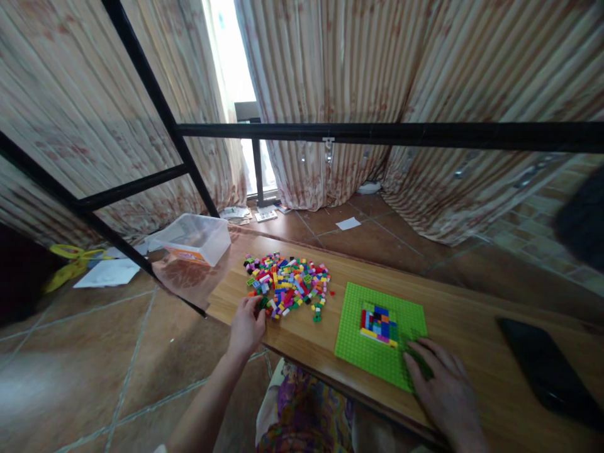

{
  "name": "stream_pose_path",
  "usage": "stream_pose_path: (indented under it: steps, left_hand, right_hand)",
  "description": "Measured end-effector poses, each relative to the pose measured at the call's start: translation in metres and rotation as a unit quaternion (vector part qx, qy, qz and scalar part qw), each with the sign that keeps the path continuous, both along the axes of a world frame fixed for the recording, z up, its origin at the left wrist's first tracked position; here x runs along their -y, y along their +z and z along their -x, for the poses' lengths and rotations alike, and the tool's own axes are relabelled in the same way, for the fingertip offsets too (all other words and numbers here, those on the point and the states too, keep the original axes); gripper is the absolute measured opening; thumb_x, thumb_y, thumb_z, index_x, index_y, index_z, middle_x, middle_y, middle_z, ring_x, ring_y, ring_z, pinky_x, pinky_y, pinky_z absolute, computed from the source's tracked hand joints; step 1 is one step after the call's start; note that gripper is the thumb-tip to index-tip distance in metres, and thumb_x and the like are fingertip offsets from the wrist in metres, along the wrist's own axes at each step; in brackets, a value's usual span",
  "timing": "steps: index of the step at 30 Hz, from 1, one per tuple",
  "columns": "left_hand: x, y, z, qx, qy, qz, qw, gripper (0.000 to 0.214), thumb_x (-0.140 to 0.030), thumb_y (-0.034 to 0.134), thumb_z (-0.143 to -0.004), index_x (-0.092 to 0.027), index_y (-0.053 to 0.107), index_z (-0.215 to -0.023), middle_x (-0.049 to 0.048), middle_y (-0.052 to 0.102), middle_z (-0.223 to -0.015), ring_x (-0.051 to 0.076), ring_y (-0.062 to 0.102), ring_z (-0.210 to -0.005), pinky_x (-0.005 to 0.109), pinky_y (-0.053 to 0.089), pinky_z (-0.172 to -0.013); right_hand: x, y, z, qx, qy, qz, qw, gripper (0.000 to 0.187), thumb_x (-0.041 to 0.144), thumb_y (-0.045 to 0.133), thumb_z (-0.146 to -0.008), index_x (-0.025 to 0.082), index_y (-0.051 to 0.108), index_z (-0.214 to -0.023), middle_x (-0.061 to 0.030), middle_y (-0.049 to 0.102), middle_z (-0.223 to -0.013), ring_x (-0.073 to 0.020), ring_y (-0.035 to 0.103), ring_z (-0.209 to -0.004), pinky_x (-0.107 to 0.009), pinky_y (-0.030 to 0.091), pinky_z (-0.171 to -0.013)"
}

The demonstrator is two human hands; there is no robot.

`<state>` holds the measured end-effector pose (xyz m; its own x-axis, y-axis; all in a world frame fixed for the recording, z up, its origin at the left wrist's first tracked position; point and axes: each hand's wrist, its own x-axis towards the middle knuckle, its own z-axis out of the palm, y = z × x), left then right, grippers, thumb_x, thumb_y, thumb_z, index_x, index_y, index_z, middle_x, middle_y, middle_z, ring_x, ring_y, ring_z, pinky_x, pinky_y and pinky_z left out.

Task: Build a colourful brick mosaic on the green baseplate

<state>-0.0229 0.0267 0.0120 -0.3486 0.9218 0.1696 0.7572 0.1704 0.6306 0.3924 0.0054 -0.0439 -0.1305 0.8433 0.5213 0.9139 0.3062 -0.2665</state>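
Observation:
A green studded baseplate (352, 314) lies on the wooden bench. Near its middle, a small block of joined toy bricks (377, 326) shows red, blue, black, yellow and white pieces. My right hand (443, 384) rests at the plate's right edge, thumb and fingers apart, with nothing visible in it. A heap of loose, multicoloured toy bricks (292, 283) spreads to the left of the plate. At the heap's near left edge is my left hand (248, 324). Its fingers are curved, with a gap between thumb and forefinger, close to dark green bricks (263, 304).
A clear plastic bin (207, 239) with an orange label stands beyond the bench's left end. A dark phone-like slab (547, 365) lies at the right on the wooden bench (302, 333). Black metal bars (330, 132) cross in front of the curtains (325, 75). Papers (348, 223) lie on the tiled floor.

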Motion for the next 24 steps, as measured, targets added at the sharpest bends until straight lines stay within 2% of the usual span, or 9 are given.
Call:
stream_pose_path:
  steps: [5,8,10,12,16,19,21,24]
  left_hand:
    - [-0.004,0.001,0.000,-0.011,0.000,0.001,1.000,0.029,-0.024,0.048,-0.083,-0.016,0.063,-0.106,0.0104,0.063,-0.105,0.023,0.062,-0.093,0.038,0.049,-0.088]
    - [-0.005,0.005,0.002,-0.007,0.028,-0.018,0.999,0.034,-0.025,0.047,-0.084,-0.014,0.061,-0.112,0.0118,0.064,-0.105,0.024,0.062,-0.094,0.040,0.048,-0.090]
    - [-0.005,0.009,0.000,0.007,0.046,-0.039,0.998,0.037,-0.028,0.046,-0.085,-0.014,0.060,-0.116,0.0122,0.063,-0.106,0.024,0.062,-0.094,0.040,0.049,-0.089]
    - [-0.005,0.013,-0.007,0.037,0.034,-0.054,0.997,0.038,-0.031,0.046,-0.085,-0.015,0.060,-0.116,0.0114,0.064,-0.105,0.024,0.062,-0.094,0.040,0.049,-0.087]
    - [-0.005,0.017,-0.043,0.146,-0.064,-0.061,0.985,0.034,-0.037,0.049,-0.085,-0.017,0.063,-0.108,0.0089,0.066,-0.098,0.022,0.064,-0.089,0.037,0.052,-0.081]
    - [-0.008,0.017,-0.082,0.280,-0.132,-0.024,0.950,0.032,-0.040,0.051,-0.084,-0.016,0.064,-0.102,0.0069,0.068,-0.090,0.018,0.066,-0.074,0.031,0.054,-0.070]
    - [-0.013,0.017,-0.107,0.322,-0.175,0.012,0.930,0.028,-0.037,0.055,-0.083,-0.016,0.065,-0.097,0.0057,0.068,-0.085,0.017,0.066,-0.071,0.029,0.054,-0.068]
    - [-0.026,0.018,-0.138,0.391,-0.203,0.066,0.895,0.018,-0.030,0.059,-0.079,-0.015,0.067,-0.084,0.0028,0.066,-0.071,0.015,0.064,-0.064,0.026,0.052,-0.062]
  right_hand:
    - [0.001,0.007,0.006,-0.013,-0.015,0.002,1.000,0.035,0.046,0.047,-0.090,0.020,0.065,-0.102,-0.0100,0.063,-0.110,-0.0254,0.058,-0.097,-0.044,0.046,-0.089]
    - [0.001,0.010,0.009,-0.021,-0.018,0.006,1.000,0.032,0.043,0.049,-0.089,0.020,0.066,-0.102,-0.0099,0.063,-0.110,-0.0254,0.057,-0.098,-0.044,0.047,-0.089]
    - [0.001,0.011,0.010,-0.027,-0.017,0.008,0.999,0.030,0.042,0.050,-0.089,0.020,0.066,-0.102,-0.0097,0.063,-0.110,-0.0254,0.057,-0.098,-0.044,0.047,-0.088]
    - [0.001,0.011,0.010,-0.032,-0.017,0.009,0.999,0.029,0.041,0.051,-0.089,0.020,0.066,-0.102,-0.0095,0.063,-0.110,-0.0253,0.057,-0.098,-0.044,0.047,-0.088]
    - [0.000,0.011,0.011,-0.038,-0.026,0.007,0.999,0.027,0.039,0.052,-0.088,0.021,0.067,-0.102,-0.0090,0.064,-0.110,-0.0247,0.057,-0.097,-0.043,0.048,-0.087]
    - [0.000,0.011,0.012,-0.044,-0.029,0.008,0.999,0.026,0.038,0.053,-0.088,0.021,0.067,-0.102,-0.0092,0.064,-0.109,-0.0244,0.057,-0.098,-0.042,0.048,-0.087]
    - [0.000,0.012,0.013,-0.050,-0.029,0.010,0.998,0.026,0.037,0.052,-0.088,0.020,0.067,-0.101,-0.0097,0.064,-0.109,-0.0242,0.057,-0.098,-0.042,0.048,-0.087]
    - [0.000,0.014,0.014,-0.055,-0.030,0.016,0.998,0.025,0.036,0.052,-0.089,0.020,0.067,-0.101,-0.0099,0.064,-0.109,-0.0243,0.058,-0.098,-0.043,0.048,-0.088]
